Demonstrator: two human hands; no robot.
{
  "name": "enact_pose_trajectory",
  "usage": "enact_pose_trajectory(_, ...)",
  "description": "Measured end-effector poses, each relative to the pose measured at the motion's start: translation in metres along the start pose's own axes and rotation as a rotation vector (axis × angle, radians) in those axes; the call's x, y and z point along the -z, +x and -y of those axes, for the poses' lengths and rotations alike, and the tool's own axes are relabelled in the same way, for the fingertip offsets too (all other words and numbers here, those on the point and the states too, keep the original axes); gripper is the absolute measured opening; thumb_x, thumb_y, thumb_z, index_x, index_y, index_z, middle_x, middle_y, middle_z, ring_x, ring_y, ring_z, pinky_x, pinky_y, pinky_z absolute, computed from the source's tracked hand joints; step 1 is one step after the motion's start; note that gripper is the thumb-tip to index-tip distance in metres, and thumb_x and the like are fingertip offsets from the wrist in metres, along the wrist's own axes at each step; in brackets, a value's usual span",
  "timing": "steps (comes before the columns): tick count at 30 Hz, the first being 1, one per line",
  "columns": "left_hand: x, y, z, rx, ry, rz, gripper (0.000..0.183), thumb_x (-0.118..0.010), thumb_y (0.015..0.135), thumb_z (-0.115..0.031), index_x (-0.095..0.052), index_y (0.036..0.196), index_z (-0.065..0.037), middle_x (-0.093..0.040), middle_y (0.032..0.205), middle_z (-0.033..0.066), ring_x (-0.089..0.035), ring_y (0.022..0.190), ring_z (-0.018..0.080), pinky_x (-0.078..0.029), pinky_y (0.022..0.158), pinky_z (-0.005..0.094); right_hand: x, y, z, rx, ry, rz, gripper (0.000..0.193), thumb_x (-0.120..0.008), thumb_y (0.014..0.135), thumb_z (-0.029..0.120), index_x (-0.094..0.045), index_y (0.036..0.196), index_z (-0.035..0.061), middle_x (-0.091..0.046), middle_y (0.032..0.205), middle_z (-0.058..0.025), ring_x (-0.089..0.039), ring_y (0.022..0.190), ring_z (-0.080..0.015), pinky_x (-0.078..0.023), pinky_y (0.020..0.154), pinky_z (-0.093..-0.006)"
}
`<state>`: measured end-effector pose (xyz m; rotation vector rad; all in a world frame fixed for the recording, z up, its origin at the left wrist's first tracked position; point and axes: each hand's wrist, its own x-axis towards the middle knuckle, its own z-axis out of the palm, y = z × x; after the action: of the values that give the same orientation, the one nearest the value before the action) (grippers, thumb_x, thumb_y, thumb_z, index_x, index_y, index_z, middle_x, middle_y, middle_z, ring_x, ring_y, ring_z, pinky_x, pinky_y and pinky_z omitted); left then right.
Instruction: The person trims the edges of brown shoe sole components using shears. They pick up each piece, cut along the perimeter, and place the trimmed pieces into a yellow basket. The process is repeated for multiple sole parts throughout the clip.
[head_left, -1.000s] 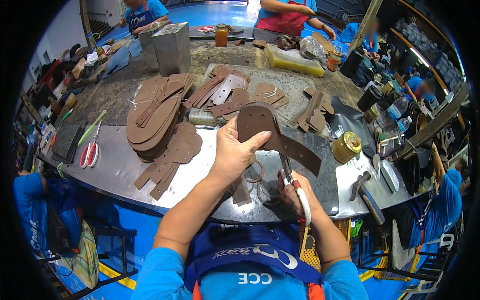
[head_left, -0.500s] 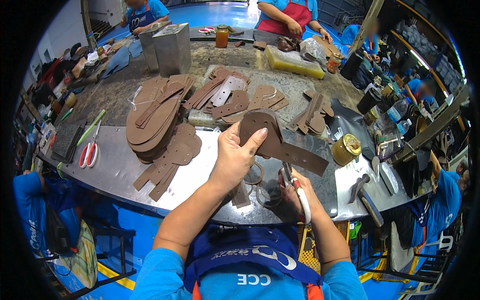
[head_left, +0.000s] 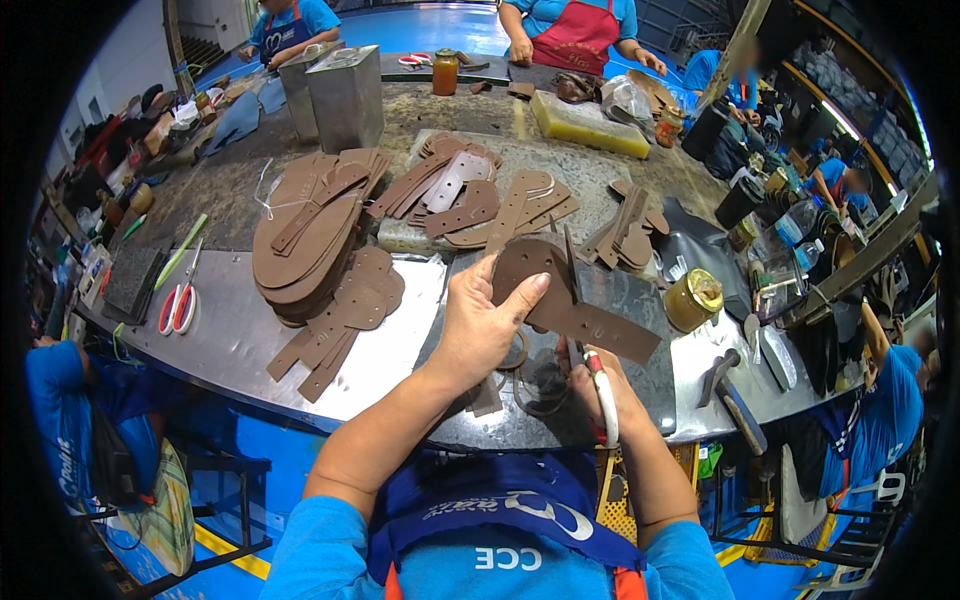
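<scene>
My left hand [head_left: 478,325] is closed on a brown leather piece [head_left: 600,328] with a rounded, holed end and a strap pointing right; the thumb presses on its face. My right hand [head_left: 618,392] grips scissors [head_left: 603,385] with red and white handles just below the leather. A dark pointed tip, seemingly a scissor blade, rises past the leather's upper edge; whether it is cutting cannot be made out. Leather offcuts and a ring-shaped strip [head_left: 540,400] lie under my hands. Left of them sits a stack of brown sole-shaped pieces [head_left: 300,255] with holed pieces [head_left: 365,290] in front.
Cut leather parts [head_left: 535,205] lie beyond my hands. To the right stand a glue jar [head_left: 692,300] and a hammer [head_left: 738,405]. Other scissors [head_left: 178,308] lie at left. Metal cans [head_left: 345,100] and a yellowish foam block [head_left: 585,125] stand farther back. A person in a red apron [head_left: 575,40] works opposite.
My left hand and the leather piece have shifted slightly right and down. A dark pointed tip now shows above the leather. The person opposite has moved a hand left.
</scene>
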<state>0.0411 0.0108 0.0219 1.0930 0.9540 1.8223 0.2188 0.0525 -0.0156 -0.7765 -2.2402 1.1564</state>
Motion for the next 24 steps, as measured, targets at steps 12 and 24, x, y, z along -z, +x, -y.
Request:
enact_pose_trajectory(12, 0.003, 0.0, -0.009, 0.04, 0.016, 0.068, 0.02, -0.059, 0.082, -0.006, -0.056, 0.099, 0.005, -0.062, 0.089, 0.0058, -0.055, 0.078, 0.0078, -0.047, 0.07, 0.0224, 0.004, -0.005, 0.008, 0.008, -0.113, 0.015, 0.042, -0.041, 0.087, 0.04, -0.052, 0.096, 0.0009, -0.053, 0.078, -0.0107, -0.052, 0.071, -0.0235, -0.041, 0.063, -0.0329)
enact_pose_trajectory(24, 0.013, 0.007, -0.016, 0.025, 0.141, 0.189, 0.021, -0.061, 0.081, -0.009, -0.057, 0.097, 0.004, -0.061, 0.083, 0.0027, -0.054, 0.073, 0.0062, -0.046, 0.065, 0.0213, 0.005, -0.003, 0.012, 0.002, 0.016, -0.008, 0.02, -0.054, 0.079, 0.012, -0.044, 0.093, 0.0025, -0.049, 0.074, -0.0141, -0.052, 0.068, -0.0298, -0.042, 0.065, -0.0354)
